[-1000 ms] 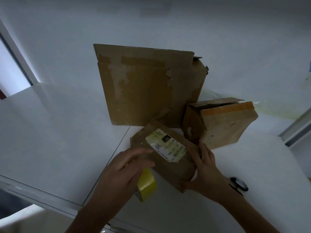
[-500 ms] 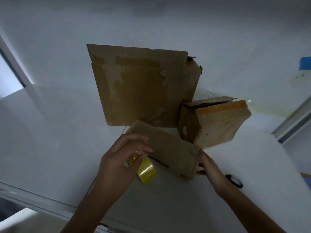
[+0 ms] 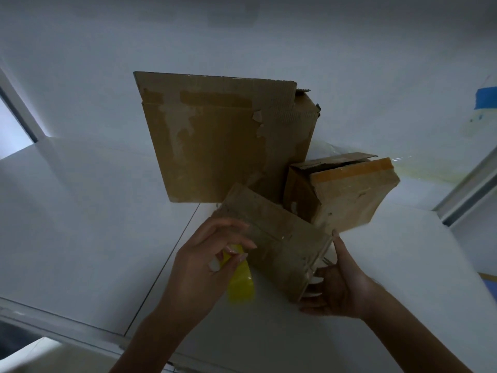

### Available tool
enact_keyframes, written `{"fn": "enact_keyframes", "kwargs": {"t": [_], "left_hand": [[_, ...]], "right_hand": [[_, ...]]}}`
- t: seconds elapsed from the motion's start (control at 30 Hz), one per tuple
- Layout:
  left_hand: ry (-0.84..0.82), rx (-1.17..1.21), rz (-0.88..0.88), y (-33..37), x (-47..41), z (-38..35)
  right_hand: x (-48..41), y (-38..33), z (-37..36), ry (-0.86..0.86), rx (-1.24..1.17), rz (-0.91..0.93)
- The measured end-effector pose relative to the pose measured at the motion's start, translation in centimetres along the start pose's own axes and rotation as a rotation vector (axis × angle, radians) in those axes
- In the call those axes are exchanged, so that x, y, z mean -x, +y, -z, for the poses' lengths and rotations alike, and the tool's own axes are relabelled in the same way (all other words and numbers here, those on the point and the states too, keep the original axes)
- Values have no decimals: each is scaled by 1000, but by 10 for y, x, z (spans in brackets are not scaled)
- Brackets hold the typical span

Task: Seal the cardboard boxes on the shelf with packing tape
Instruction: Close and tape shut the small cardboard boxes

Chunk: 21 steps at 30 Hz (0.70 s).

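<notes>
1. Could easily have slid or twisted the box (image 3: pixel 279 246) once the tape (image 3: pixel 240 284) started pulling, with only the right hand (image 3: pixel 341 286) propping one end (fingers mostly straight and spread against the near-right end face, thumb up at the top corner, nothing really gripped).
2. Could also have laid the strip crooked or stuck it to itself: had the roll clutched in the left hand (image 3: pixel 204 267), fingers curled round it, just off the box's near-left side, and couldn't spot a free end.
3. Might have knocked the big box (image 3: pixel 223 141) or the open box (image 3: pixel 347 195) too, both right behind the far end.
4. Sat front and centre on the white shelf (image 3: pixel 80 224), between both hands; couldn't tell whether flat or tipped up a bit.
5. Lay with the long axis on a diagonal: far end aimed up-left at the big box, near end down-right into the right palm, broad face turned up.
</notes>
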<state>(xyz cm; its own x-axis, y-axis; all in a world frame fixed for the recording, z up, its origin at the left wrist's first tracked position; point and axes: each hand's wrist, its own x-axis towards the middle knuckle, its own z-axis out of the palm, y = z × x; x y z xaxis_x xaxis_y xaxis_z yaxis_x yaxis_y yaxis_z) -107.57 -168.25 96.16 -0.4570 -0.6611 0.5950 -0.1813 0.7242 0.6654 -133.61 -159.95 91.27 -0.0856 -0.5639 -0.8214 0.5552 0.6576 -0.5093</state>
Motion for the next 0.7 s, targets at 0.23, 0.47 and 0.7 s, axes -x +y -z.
{"fn": "enact_keyframes", "kwargs": {"t": [0.23, 0.47, 0.7], "left_hand": [[-18, 12, 45, -1, 2, -2], [-16, 40, 44, 2, -1, -1], [15, 52, 26, 10, -4, 7]], "right_hand": [[4, 2, 1, -103, -78, 51], [4, 13, -10, -15, 48, 202], [8, 20, -6, 99, 252, 174]]}}
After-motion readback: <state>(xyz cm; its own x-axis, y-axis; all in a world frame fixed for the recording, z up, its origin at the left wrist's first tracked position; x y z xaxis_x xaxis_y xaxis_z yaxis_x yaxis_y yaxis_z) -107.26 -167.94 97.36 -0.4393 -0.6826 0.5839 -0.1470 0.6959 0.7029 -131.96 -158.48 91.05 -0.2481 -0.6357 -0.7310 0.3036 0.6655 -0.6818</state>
